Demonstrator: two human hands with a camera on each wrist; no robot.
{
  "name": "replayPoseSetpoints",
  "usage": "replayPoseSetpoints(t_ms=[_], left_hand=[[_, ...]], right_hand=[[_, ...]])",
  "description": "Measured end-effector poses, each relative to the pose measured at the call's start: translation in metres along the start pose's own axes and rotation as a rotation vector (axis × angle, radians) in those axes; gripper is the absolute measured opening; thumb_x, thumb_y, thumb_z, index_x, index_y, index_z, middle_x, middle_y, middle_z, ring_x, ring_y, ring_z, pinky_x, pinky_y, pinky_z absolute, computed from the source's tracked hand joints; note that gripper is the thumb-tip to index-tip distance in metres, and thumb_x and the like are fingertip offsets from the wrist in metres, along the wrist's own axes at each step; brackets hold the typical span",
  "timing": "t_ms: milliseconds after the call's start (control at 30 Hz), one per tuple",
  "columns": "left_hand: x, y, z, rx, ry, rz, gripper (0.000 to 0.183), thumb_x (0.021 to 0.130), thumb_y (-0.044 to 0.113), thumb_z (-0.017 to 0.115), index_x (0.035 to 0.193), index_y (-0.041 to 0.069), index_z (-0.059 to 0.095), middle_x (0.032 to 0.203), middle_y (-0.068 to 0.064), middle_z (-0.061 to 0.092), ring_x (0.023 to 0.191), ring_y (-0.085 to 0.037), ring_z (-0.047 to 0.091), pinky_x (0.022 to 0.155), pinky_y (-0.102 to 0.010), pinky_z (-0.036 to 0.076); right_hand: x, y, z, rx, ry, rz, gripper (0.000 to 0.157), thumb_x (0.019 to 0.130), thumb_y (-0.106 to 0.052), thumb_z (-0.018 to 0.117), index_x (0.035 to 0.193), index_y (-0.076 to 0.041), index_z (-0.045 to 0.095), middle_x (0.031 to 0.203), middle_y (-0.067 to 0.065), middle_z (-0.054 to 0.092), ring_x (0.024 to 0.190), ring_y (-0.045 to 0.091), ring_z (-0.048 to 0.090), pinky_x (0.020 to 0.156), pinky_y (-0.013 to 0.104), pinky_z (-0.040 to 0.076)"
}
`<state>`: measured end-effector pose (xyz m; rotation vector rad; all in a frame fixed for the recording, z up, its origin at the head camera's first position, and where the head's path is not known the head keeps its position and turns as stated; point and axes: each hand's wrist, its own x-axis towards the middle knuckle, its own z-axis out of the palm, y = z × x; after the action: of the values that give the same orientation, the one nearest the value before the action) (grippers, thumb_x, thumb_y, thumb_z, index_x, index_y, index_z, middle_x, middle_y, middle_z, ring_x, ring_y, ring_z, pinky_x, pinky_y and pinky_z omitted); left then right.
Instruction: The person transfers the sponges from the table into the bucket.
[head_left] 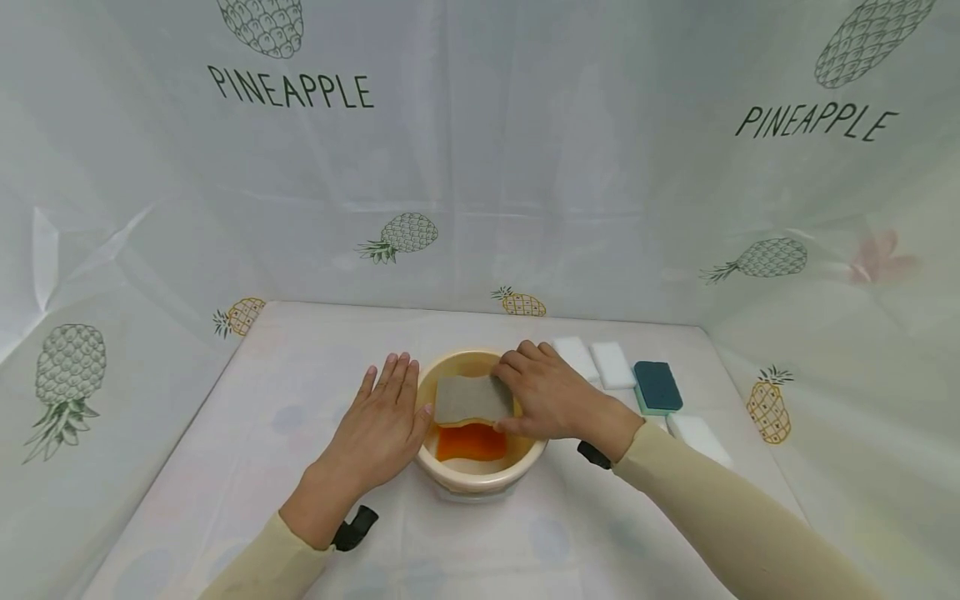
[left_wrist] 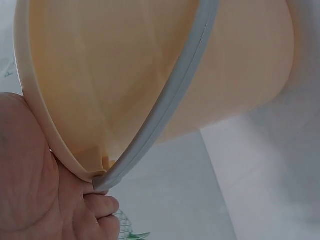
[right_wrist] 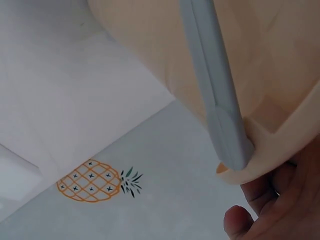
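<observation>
A cream bucket (head_left: 480, 482) with a grey handle (left_wrist: 172, 100) stands in the middle of the table. Across its mouth lies a grey-topped scouring sponge (head_left: 468, 398) with a thin yellow edge. Below it, inside the bucket, an orange piece (head_left: 472, 443) shows; its kind is unclear. My right hand (head_left: 551, 396) reaches over the right rim and pinches the sponge's right end between thumb and forefinger, its other fingers curving past the far rim. With fingers straight, my left hand (head_left: 378, 425) rests against the left rim, thumb over the edge.
Right of the bucket lie several white sponge blocks (head_left: 612, 365) and a dark green-topped scouring sponge (head_left: 658, 387). A pale sheet printed with pineapples (head_left: 408, 233) hangs behind and at both sides. The tabletop (head_left: 315, 350) extends left and in front of the bucket.
</observation>
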<state>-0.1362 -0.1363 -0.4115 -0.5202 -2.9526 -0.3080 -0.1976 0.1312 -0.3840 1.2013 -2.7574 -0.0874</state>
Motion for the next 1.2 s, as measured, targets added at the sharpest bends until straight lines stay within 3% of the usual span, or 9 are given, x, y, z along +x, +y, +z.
replayPoseSetpoints(t_ms=[500, 700, 933, 1200], left_hand=[[0.001, 0.0, 0.001, -0.01, -0.011, 0.001, 0.068, 0.104, 0.044, 0.03, 0.154, -0.001, 0.022, 0.161, -0.019, 0.019, 0.151, -0.032, 0.013, 0.123, -0.052, 0.011], [0.001, -0.001, 0.001, -0.014, -0.01, -0.002, 0.068, 0.104, 0.044, 0.03, 0.154, -0.001, 0.021, 0.162, -0.019, 0.018, 0.151, -0.032, 0.013, 0.123, -0.052, 0.012], [-0.001, -0.001, 0.001, -0.034, -0.011, 0.001, 0.066, 0.104, 0.042, 0.031, 0.155, 0.001, 0.019, 0.163, -0.016, 0.016, 0.152, -0.03, 0.01, 0.123, -0.051, 0.01], [0.0, -0.001, 0.001, -0.033, -0.015, 0.002, 0.067, 0.104, 0.043, 0.032, 0.155, 0.001, 0.02, 0.162, -0.016, 0.017, 0.152, -0.03, 0.011, 0.123, -0.051, 0.01]], right_hand=[[0.003, -0.002, 0.005, -0.01, 0.002, 0.007, 0.072, 0.081, -0.068, 0.062, 0.127, -0.013, 0.061, 0.116, -0.001, 0.059, 0.105, 0.018, 0.044, 0.085, 0.033, 0.036], [0.0, -0.003, 0.007, -0.003, 0.029, 0.02, 0.066, 0.085, -0.063, 0.06, 0.127, -0.013, 0.06, 0.117, -0.001, 0.059, 0.107, 0.019, 0.045, 0.085, 0.034, 0.036], [-0.006, 0.004, 0.009, -0.053, 0.213, 0.076, 0.051, 0.092, -0.049, 0.056, 0.122, -0.009, 0.061, 0.115, 0.004, 0.059, 0.102, 0.023, 0.047, 0.082, 0.036, 0.038], [-0.021, 0.049, 0.003, -0.139, 0.484, 0.259, 0.048, 0.09, -0.04, 0.064, 0.117, -0.001, 0.061, 0.11, 0.015, 0.061, 0.099, 0.035, 0.052, 0.077, 0.046, 0.042]])
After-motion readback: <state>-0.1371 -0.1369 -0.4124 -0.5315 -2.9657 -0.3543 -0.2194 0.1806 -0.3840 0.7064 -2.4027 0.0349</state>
